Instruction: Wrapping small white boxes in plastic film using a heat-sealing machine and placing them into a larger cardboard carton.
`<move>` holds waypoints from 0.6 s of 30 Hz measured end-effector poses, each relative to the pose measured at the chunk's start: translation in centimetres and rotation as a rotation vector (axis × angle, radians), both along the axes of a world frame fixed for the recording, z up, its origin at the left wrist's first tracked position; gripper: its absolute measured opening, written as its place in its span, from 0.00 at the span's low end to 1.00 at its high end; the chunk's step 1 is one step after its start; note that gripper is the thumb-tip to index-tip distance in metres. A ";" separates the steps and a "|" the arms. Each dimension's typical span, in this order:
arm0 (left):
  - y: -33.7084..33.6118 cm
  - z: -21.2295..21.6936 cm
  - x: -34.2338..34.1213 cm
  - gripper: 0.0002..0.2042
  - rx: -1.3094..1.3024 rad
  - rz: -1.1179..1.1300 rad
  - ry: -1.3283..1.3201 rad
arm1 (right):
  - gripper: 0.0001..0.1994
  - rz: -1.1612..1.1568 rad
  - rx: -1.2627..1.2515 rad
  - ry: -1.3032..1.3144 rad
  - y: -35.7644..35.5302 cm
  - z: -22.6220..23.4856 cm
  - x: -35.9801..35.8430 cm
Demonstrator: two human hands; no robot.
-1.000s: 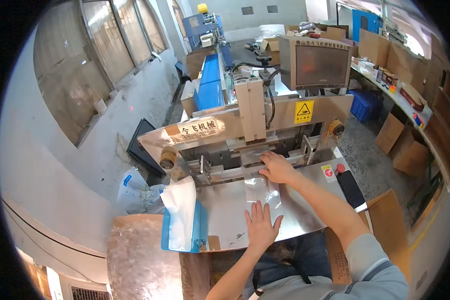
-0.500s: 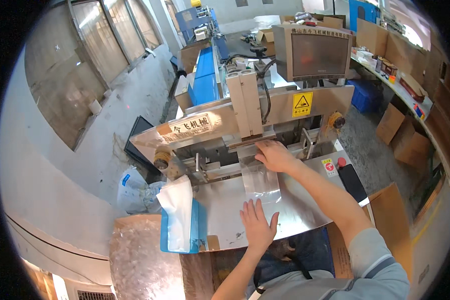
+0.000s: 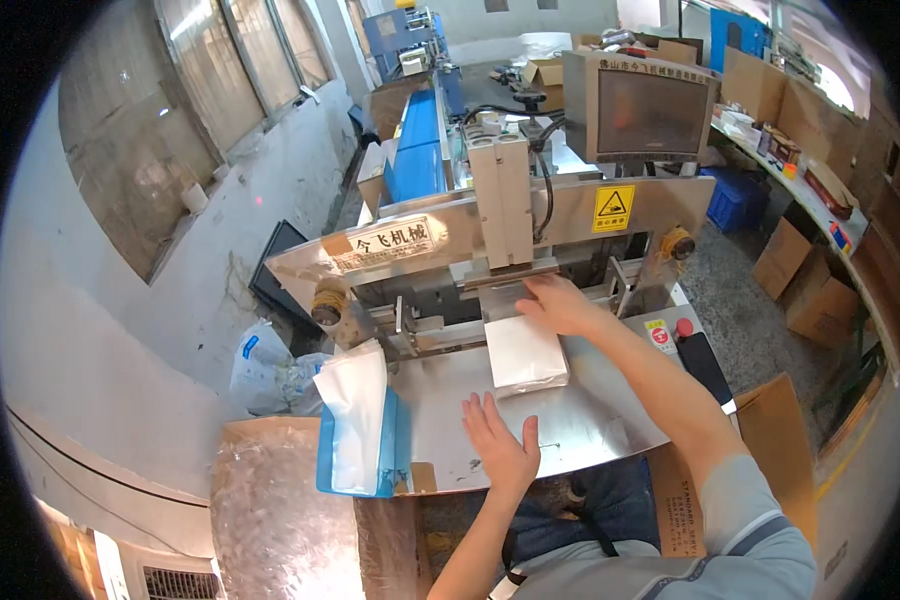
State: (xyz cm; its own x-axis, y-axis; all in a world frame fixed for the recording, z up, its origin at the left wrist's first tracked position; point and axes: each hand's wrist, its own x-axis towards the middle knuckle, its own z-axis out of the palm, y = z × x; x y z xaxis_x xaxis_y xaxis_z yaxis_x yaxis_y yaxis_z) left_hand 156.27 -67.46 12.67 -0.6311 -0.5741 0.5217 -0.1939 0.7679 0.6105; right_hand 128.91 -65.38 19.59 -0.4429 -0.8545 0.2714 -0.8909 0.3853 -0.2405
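Observation:
On the steel worktop [image 3: 440, 420] lies a clear plastic bag with a white rectangular block [image 3: 526, 356] inside it. Its far end reaches up to the metal jaw [image 3: 510, 278] under the machine's upright column. My right hand [image 3: 562, 304] rests on the far right part of the bag, close to that jaw, fingers stretched out. Nearer to me, my left hand [image 3: 500, 445] hovers by the bag's near edge with fingers apart and nothing in it. A blue box [image 3: 391, 440] at the worktop's left holds a stack of clear bags [image 3: 353, 400].
A red button [image 3: 684, 327] and a dark phone-like slab [image 3: 706, 366] are on the worktop's right. Behind the machine stand a monitor [image 3: 653, 112] and a blue conveyor [image 3: 417, 150]. Cardboard [image 3: 776, 440] sits to the right, a plastic-lined box [image 3: 280, 500] to the left.
The white block now shows inside the bag, which looked flat and see-through before. My left hand has shifted slightly left and down; my right hand stays near the jaw.

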 end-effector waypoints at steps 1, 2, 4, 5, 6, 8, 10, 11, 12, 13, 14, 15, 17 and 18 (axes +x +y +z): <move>-0.1 0.0 -0.1 0.38 0.000 0.004 0.005 | 0.32 0.024 -0.103 -0.118 1.1 0.0 0.0; -0.1 -0.2 0.1 0.38 0.006 0.006 0.015 | 0.34 0.055 -0.201 -0.243 1.9 -0.2 0.3; 0.0 -0.5 0.1 0.37 0.017 0.002 0.026 | 0.34 -0.013 -0.259 -0.432 4.4 -1.0 1.8; -0.1 -0.6 0.0 0.37 0.018 -0.007 0.033 | 0.35 -0.090 -0.326 -0.621 5.6 -1.6 2.7; -0.2 -0.7 -0.1 0.37 0.020 -0.016 0.040 | 0.35 -0.096 -0.327 -0.621 6.5 -2.4 3.5; -0.3 -0.8 -0.2 0.36 0.056 -0.029 0.046 | 0.34 -0.131 -0.377 -0.829 8.2 -4.1 4.8; -0.5 -1.2 -0.4 0.36 0.091 -0.036 0.049 | 0.34 -0.128 -0.421 -0.916 9.0 -4.9 5.9; -1.0 -1.8 -0.5 0.36 0.168 -0.040 0.084 | 0.36 -0.140 -0.381 -0.980 9.2 -4.2 6.9; -1.3 -2.3 -0.4 0.35 0.245 -0.042 0.118 | 0.38 -0.150 -0.339 -1.045 9.1 -4.0 7.8; -1.3 -1.8 -0.8 0.35 0.244 -0.059 0.115 | 0.38 -0.156 -0.414 -1.087 9.4 -4.5 7.9; -1.4 -1.0 -1.5 0.36 0.452 -0.076 0.152 | 0.38 -0.165 -0.424 -1.087 9.5 -5.1 8.0; -1.6 -0.2 -2.2 0.37 0.661 -0.091 0.185 | 0.38 -0.173 -0.474 -1.096 9.5 -5.7 8.1; -3.0 0.2 -3.5 0.37 0.712 -0.087 0.191 | 0.39 -0.166 -0.527 -1.111 8.7 -6.7 8.3; -3.8 0.3 -4.3 0.38 0.768 -0.084 0.201 | 0.38 -0.185 -0.523 -1.089 8.3 -7.0 8.3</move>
State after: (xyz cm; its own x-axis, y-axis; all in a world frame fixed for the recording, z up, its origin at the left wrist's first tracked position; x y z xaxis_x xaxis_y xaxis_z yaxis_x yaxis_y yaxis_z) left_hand 151.97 -71.24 12.93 -0.6241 -0.7739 0.1079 0.0157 0.1257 0.9919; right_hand 137.25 -57.12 12.58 -0.7561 -0.6540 -0.0255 -0.0688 0.1181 -0.9906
